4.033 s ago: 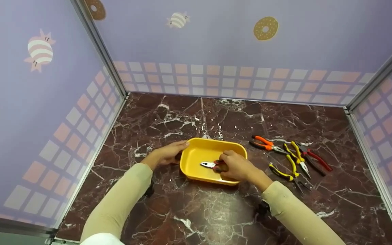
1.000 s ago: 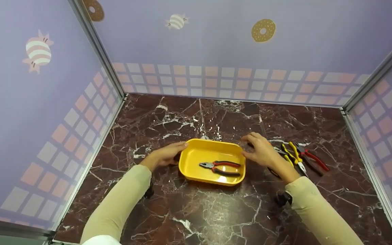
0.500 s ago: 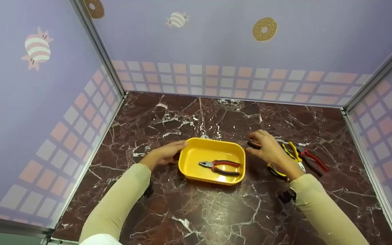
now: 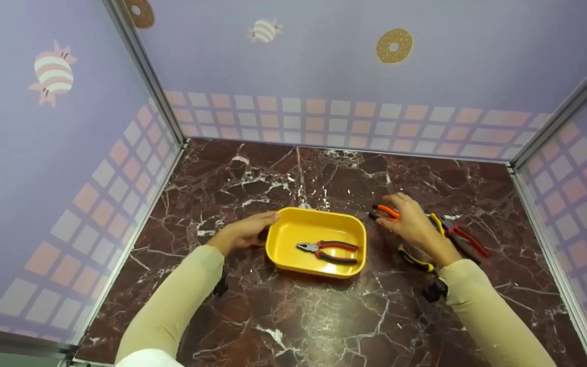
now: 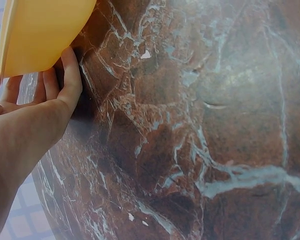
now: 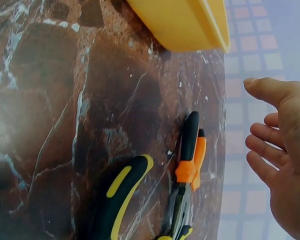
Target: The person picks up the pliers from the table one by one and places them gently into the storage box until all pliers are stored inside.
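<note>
A yellow plastic bin (image 4: pixel 319 216) stands on the marble-patterned surface with red-and-black combination pliers (image 4: pixel 319 247) lying inside. At its left end my left hand (image 4: pixel 245 232) holds it, thumb at the rim and fingers against the outer wall, as the left wrist view (image 5: pixel 37 107) shows. My right hand (image 4: pixel 410 221) is over the orange-and-black long-nose pliers (image 4: pixel 388 210), covering their front part in the head view. In the right wrist view that hand (image 6: pixel 290 145) is apart from the orange pliers (image 6: pixel 186 170), fingers loosely bent and holding nothing.
Right of the bin, yellow-and-black pliers (image 4: pixel 416 261) lie partly hidden under my right hand and wrist. Another yellow-handled tool (image 4: pixel 437 223) and red-and-black pliers (image 4: pixel 469 239) lie beyond. Patterned panels (image 4: pixel 324 61) close in the back and sides.
My right hand let go of the red-and-black pliers in the bin, came out, and moved right over the orange pliers. My left hand stayed at the bin's left end.
</note>
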`<state>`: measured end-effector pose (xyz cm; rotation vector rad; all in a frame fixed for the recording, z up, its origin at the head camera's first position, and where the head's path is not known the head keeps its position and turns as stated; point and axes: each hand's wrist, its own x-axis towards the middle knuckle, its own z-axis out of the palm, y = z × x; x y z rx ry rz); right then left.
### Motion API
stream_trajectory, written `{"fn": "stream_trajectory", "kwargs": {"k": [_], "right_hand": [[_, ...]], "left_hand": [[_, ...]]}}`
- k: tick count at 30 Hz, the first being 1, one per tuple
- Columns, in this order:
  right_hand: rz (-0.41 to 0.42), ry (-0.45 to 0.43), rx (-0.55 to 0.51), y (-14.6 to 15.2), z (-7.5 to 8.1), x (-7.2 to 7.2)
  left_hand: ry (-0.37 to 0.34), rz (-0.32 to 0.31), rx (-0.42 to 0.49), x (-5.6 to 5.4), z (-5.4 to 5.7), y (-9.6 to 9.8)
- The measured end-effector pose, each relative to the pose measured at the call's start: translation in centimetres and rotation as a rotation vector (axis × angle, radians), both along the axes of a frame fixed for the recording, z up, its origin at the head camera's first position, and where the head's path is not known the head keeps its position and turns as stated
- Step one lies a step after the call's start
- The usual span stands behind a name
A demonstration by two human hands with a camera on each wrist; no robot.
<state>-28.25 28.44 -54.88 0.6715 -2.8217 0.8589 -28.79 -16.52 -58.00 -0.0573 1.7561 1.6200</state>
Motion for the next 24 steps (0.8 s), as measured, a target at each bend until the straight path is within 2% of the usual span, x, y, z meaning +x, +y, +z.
{"fn": "stream_trajectory", "kwargs": {"k": [11,19,24], "right_hand": [[-0.031,0.042,-0.015,1.2,-0.7,-0.3],[-0.096,-0.041,-0.051,2.1,-2.3,-0.2],[-0.116,-0.059,-0.061,2.5,-3.1,-0.2]], "left_hand": [[-0.001,-0.019,-0.003,0.1,0.3,-0.1],[0.006,-0.013,0.006,0.1,0.2,0.0],[0.003,-0.006,0.005,0.2,0.1,0.0]]}}
